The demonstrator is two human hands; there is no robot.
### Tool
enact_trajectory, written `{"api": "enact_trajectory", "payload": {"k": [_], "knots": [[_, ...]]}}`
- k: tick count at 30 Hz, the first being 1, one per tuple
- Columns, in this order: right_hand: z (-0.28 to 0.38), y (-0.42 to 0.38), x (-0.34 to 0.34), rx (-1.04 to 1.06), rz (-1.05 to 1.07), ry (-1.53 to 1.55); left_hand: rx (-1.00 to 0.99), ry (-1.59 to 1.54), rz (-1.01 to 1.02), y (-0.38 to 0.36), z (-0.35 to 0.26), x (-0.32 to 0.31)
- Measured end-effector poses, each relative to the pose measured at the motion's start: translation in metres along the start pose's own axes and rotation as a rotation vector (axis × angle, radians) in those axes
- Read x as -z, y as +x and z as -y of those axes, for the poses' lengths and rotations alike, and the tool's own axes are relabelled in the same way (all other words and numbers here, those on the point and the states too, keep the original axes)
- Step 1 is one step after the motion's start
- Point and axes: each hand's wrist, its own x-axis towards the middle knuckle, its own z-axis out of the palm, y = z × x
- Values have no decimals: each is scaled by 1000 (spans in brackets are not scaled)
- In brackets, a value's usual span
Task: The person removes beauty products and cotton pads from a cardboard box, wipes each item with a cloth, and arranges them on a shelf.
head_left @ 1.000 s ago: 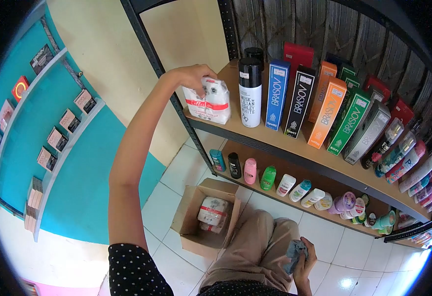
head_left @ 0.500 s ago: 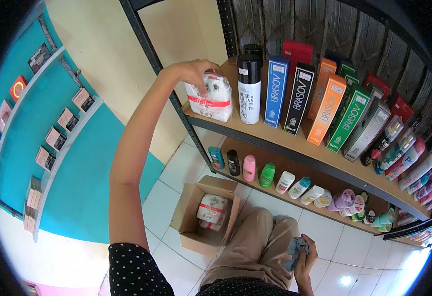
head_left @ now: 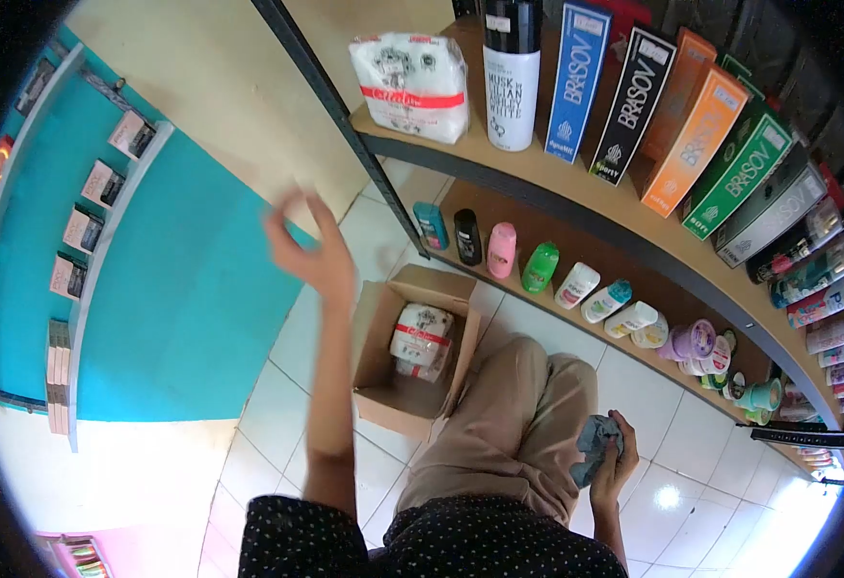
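My left hand (head_left: 311,241), slightly blurred, is in the air left of the shelf unit, fingers apart and holding nothing. Above it, a white plastic-wrapped pack with a red band (head_left: 410,89) stands at the left end of the upper shelf (head_left: 383,144), beside a black-and-white spray can (head_left: 512,87). Similar packs (head_left: 422,330) lie inside an open cardboard box (head_left: 383,409) on the floor, below and right of that hand. By my right knee, my right hand (head_left: 617,462) grips a crumpled grey-blue cloth (head_left: 595,448).
Upright boxes, including a blue one (head_left: 576,82) and an orange one (head_left: 697,144), line the upper shelf. Bottles such as a green one (head_left: 540,268) stand on the lower shelf. A black metal post (head_left: 326,87) edges the unit. Small boxes (head_left: 83,228) sit on a wall shelf at left.
My left hand has let go of the white pack and moved down and left, away from the shelf. The pack stays on the shelf. My right hand still holds the cloth.
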Motion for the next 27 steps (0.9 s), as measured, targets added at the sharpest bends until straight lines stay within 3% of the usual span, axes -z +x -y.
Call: {"api": "enact_trajectory", "payload": {"k": [1,2,3,4,6,7,8,9,10,12,14,19,21,24,25,26,27], "knots": [[-3,0,-1,-16,-2,10,180,83,136,-51,26,11],[-3,1,-2,-24,2,0,180,149,409,-102,56,25],[-1,3,-4,-68,-24,33,452,188,696,-143,69,39],[-1,3,-4,-112,-52,67,423,187,818,-187,96,50],[-18,4,-1,-146,-81,111,751,698,1088,-251,145,57],[-24,3,1,-173,-109,168,755,693,1100,-275,164,63],[-24,2,4,-174,-118,162,955,721,1013,-293,180,67],[-22,2,8,-384,-107,418,1152,744,918,-292,179,64],[-22,1,11,-591,-94,676,1150,736,926,-291,178,58],[-42,-2,16,-650,-83,815,1334,902,925,-287,176,52],[-56,-4,19,-822,-36,995,1329,842,943,-291,183,62],[-31,8,18,-831,57,1026,1258,918,1094,-264,185,70],[-30,12,15,-885,115,1028,977,659,1213,-256,186,81],[-36,19,13,-832,222,956,1038,509,1132,-221,166,95],[-27,23,8,-875,155,1022,945,278,958,-216,164,104],[-17,29,2,-916,90,1087,942,280,948,-212,164,109],[-9,33,-4,-882,181,1214,1082,76,971,-185,135,111]]}}
